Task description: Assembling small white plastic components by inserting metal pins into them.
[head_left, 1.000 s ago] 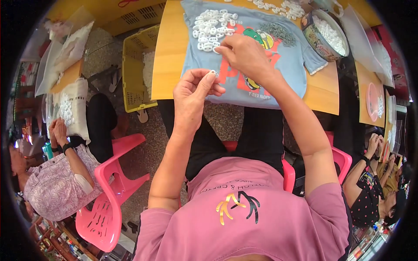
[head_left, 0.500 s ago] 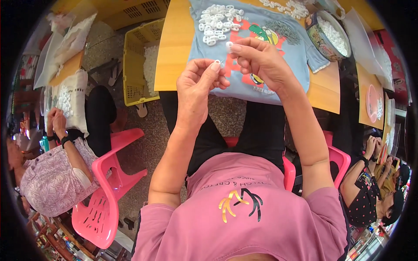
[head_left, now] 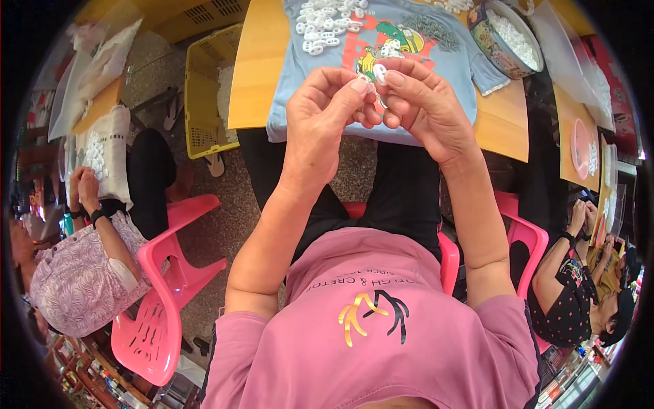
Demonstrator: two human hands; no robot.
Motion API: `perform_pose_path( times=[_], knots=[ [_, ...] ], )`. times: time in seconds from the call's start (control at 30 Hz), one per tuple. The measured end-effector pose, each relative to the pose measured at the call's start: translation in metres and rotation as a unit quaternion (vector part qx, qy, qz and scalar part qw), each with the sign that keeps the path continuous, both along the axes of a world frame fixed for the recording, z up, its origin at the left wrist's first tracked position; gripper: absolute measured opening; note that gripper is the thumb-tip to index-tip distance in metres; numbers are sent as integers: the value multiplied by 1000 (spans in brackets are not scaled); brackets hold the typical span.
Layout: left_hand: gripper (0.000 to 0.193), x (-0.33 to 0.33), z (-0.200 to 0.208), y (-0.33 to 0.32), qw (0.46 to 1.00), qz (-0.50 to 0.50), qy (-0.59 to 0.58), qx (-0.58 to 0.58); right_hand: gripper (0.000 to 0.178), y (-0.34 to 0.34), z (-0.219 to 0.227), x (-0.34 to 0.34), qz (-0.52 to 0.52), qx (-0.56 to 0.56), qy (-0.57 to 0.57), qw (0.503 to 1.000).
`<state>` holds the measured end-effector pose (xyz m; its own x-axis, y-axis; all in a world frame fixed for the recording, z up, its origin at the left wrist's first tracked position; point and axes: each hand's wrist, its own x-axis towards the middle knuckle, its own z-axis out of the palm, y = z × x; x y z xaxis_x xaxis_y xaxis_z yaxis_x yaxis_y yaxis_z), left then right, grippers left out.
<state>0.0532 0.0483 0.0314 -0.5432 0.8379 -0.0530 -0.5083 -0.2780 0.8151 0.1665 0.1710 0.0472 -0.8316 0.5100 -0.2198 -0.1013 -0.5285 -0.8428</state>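
Observation:
My right hand [head_left: 426, 102] is closed, pinching a small white plastic oval piece [head_left: 380, 73] between thumb and forefinger. Close against it, my left hand [head_left: 323, 109] is also closed, its thumb and forefinger pressed together on something small and pale that I cannot make out. A thin, light strand [head_left: 380, 102] hangs between the two hands. Both are raised over a blue printed T-shirt [head_left: 289, 88] spread on the table. On the cloth, beyond my left hand, lies a pile of white plastic pieces with holes [head_left: 327, 24]. A grey heap of what look like small chains [head_left: 436, 31] lies farther right.
The wooden table [head_left: 248, 75] carries a round tin [head_left: 487, 44] of white pieces at right. A yellow crate [head_left: 204, 95] stands left of it. Pink chairs [head_left: 160, 300] flank me. One person [head_left: 95, 279] sits at left; others [head_left: 569, 293] sit at right.
My hands have come together: the left moved right and up, the right moved slightly right with its white piece. The table and its contents have shifted left and up in the picture.

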Motion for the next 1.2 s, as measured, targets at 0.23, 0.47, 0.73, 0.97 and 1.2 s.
perform_pose_path(
  times=[0.23,0.47,0.73,0.97,1.2],
  knots=[
    [14,4,1,0,1000,6,23,-13,26,-5,2,6,-36,145,-8,989],
    [15,6,4,-1,997,13,68,-40,25,-16,10,5,-43,325,-34,944],
    [15,9,7,-4,999,19,44,-22,24,-19,7,7,-47,293,-14,955],
    [15,10,3,-2,999,27,41,-22,23,-23,1,4,-55,261,-17,964],
    [25,7,-17,-6,989,4,143,-25,37,-19,5,4,-38,76,49,995]
  ],
)
